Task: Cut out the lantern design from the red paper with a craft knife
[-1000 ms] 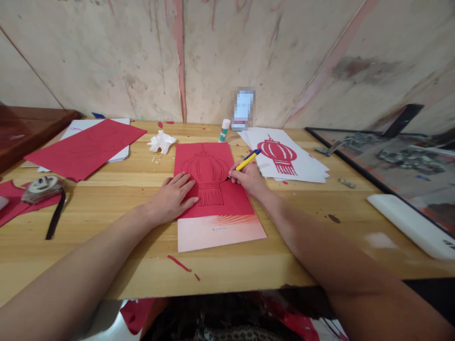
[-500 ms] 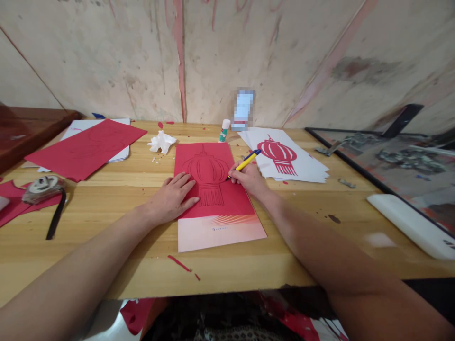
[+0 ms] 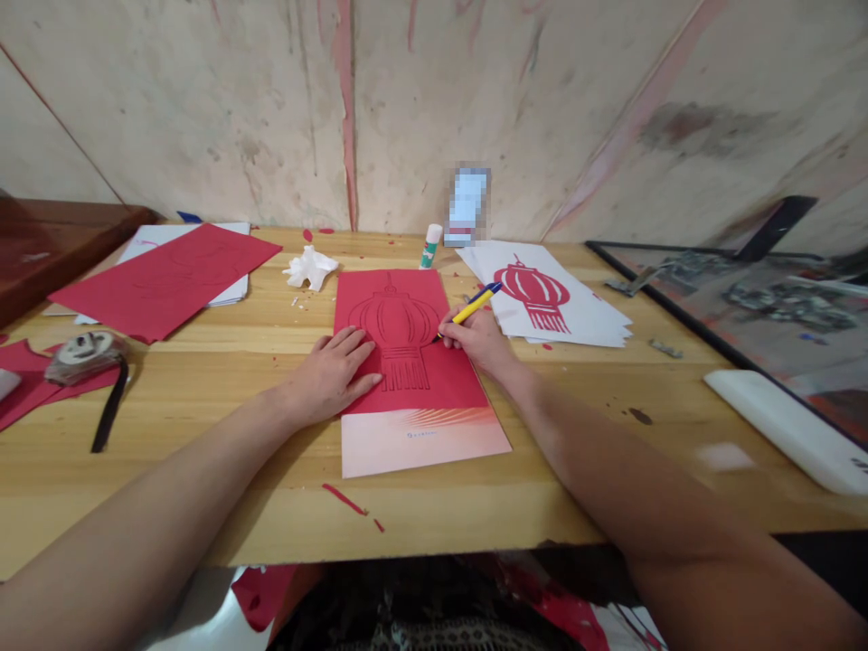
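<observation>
We are at a broad light-brown wooden table (image 3: 475,506), and around its middle a rectangular bright-red paper sheet (image 3: 408,331) lies flat, bearing a dark-lined lantern outline (image 3: 397,307). We judge the paper light, thin and a little stiff, easy to crease or tear and apt to slide, so we would steady it by the blank margins and lift it by a corner or edge. Partly beneath it, a pale pink-and-orange printed card (image 3: 427,443) shows on the near side; its thickness is hard to tell, but we would take it by that exposed strip. Our left hand (image 3: 337,372) lies flat over the sheet's left side, fingers slightly spread, gripping nothing. Our right hand (image 3: 478,339), over the sheet's right edge, pinches a slim yellow-and-blue plastic pen (image 3: 471,310), its tip at the outline's right side. We expect the pen to be light and rigid, best held low, near the tip.
</observation>
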`<state>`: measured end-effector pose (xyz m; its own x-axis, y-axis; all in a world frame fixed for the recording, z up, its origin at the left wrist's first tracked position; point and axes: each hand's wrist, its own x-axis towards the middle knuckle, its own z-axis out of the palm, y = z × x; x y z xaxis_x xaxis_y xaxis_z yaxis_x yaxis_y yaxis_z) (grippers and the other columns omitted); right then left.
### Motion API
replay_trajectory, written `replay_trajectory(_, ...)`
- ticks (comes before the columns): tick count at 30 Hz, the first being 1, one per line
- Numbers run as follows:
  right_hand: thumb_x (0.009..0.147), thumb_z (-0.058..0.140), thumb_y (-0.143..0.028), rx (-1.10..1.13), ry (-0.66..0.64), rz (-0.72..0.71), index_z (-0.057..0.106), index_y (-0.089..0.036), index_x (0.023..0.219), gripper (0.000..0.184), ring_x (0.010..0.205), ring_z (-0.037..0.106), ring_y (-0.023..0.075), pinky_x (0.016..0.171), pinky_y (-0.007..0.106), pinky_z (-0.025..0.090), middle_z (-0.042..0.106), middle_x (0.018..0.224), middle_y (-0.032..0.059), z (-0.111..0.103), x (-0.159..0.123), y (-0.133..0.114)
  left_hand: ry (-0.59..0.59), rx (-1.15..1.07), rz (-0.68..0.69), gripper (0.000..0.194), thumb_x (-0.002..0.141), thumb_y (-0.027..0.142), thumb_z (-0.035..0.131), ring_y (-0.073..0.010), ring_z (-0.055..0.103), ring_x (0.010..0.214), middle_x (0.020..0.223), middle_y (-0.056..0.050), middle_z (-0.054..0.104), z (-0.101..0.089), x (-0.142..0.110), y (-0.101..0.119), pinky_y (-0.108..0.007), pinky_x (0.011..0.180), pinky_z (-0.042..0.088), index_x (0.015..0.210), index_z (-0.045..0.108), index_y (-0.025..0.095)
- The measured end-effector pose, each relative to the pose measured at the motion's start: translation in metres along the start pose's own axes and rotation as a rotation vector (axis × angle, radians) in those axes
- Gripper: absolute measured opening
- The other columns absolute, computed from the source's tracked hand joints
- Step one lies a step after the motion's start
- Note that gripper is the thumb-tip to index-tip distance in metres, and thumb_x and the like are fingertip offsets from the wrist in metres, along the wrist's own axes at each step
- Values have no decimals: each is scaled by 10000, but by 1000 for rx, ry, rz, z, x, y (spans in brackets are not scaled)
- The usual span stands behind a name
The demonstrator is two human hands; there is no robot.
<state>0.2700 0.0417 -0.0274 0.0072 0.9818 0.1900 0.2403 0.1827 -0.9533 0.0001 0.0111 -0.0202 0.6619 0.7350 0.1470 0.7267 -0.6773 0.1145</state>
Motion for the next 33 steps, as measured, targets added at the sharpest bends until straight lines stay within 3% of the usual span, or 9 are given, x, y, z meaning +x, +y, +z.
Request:
replay_trajectory(16, 620, 638, -282, -11, -11, 17, 568, -198, 630, 109, 458, 470, 110, 496, 260, 390, 545, 478, -24, 0, 0, -1, -16, 7, -19, 537, 995, 475, 429, -341, 385, 1432, 1489, -201, 483, 0, 0, 0, -534, 1142, 362, 1375, 526, 108)
replay_trajectory(24, 639, 624, -276, -16, 238, -81, 543, -210, 636, 105, 500, 491, 123, 513, 272, 394, 526, 515, -23, -6, 0, -15, -4, -7, -7, 530, 997, 494, 412, -332, 388, 1429, 1492, -187, 483, 2, 0, -2, -537, 1142, 356, 1368, 534, 136)
replay_trajectory(29, 649, 621, -296, 56, 127, -30, 543, -210, 645, 117, 470, 474, 117, 487, 260, 365, 531, 495, -27, 5, -6, -7, 0, -9, -3, 540, 1000, 497, 398, -335, 388, 1428, 1488, -190, 488, 0, 0, 0, -531, 1145, 357, 1363, 539, 123)
replay_trajectory(33, 644, 598, -277, 42, 146, -24, 533, -216, 627, 91, 471, 471, 122, 499, 262, 375, 499, 470, -40, 11, -4, 7, 8, -25, 1, 527, 995, 492, 415, -333, 396, 1424, 1476, -186, 501, 1, 0, -1, -539, 1145, 356, 1361, 542, 134)
